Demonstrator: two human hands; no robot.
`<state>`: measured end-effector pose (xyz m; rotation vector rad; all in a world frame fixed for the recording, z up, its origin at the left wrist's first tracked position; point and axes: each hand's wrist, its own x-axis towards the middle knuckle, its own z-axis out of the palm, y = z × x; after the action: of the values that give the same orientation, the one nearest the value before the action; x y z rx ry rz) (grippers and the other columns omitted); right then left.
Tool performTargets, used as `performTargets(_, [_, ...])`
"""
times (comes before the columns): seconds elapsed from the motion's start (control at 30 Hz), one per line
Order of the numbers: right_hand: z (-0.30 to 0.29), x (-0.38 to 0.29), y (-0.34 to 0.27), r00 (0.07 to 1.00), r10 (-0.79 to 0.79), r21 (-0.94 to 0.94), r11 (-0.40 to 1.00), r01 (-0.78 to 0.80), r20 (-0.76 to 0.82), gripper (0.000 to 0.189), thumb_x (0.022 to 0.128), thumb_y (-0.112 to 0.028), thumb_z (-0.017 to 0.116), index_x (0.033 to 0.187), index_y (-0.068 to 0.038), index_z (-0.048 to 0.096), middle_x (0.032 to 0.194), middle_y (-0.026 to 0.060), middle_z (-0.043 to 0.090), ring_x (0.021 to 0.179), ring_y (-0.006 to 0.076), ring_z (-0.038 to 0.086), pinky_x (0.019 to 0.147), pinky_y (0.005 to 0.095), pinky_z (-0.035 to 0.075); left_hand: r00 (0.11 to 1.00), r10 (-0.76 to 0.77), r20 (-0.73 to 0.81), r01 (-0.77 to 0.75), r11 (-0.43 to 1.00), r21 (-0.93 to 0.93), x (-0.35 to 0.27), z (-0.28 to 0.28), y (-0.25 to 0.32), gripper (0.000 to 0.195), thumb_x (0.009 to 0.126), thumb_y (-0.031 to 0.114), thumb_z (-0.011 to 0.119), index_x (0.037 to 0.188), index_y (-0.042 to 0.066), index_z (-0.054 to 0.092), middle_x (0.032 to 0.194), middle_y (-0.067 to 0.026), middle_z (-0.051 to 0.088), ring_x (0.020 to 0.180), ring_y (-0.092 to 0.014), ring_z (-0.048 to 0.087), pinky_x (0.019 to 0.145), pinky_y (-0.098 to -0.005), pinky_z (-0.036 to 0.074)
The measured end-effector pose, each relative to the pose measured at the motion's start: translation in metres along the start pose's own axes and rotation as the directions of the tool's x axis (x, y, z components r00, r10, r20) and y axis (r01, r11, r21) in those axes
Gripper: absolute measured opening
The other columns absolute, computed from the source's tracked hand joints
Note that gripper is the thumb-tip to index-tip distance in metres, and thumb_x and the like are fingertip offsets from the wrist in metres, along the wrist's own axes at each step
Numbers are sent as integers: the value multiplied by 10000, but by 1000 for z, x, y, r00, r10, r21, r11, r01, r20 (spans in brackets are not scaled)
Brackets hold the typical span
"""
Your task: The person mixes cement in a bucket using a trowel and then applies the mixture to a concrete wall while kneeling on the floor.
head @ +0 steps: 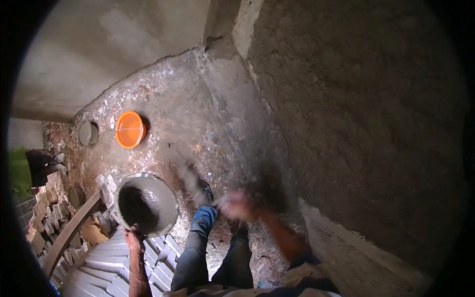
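Observation:
My left hand grips the near rim of a round, mortar-smeared basin. Wet grey mortar lies inside the basin, darkest on its left side. The basin is above or on stacked grey bricks; its support is hidden. In front of my legs, my right hand is blurred by motion and closed around the handle of what looks like a trowel. The tool's blade is smeared too, pointing up and left toward the floor, apart from the basin.
An orange plastic basin and a grey pan stand on the rough floor. A wooden plank leans across stacked bricks. Another person in green is at the far left. A rough wall rises on the right.

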<state>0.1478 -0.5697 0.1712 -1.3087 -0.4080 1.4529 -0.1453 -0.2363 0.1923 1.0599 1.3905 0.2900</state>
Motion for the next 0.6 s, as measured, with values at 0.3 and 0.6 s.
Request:
performTargets(0.3, [-87, -100, -155, 355, -219, -360, 841, -403, -909, 271, 886, -258, 556, 1044, -39, 572, 739, 42, 585, 612, 150, 539, 585, 307, 468, 997, -69, 36, 65, 992, 107, 64, -12, -68, 355, 721, 19, 543, 1068, 93, 555, 846, -28, 571, 735, -151, 530, 594, -305, 466])
performTargets(0.6, [-31, -2, -54, 790, -471, -842, -161, -515, -393, 300, 811, -208, 529, 1064, -56, 583, 1098, 171, 548, 922, 293, 593, 726, 402, 496, 926, 209, 315, -346, 803, 485, -51, 245, -15, 382, 735, 3, 559, 1112, -46, 524, 960, -148, 588, 860, -263, 526, 810, -356, 424])
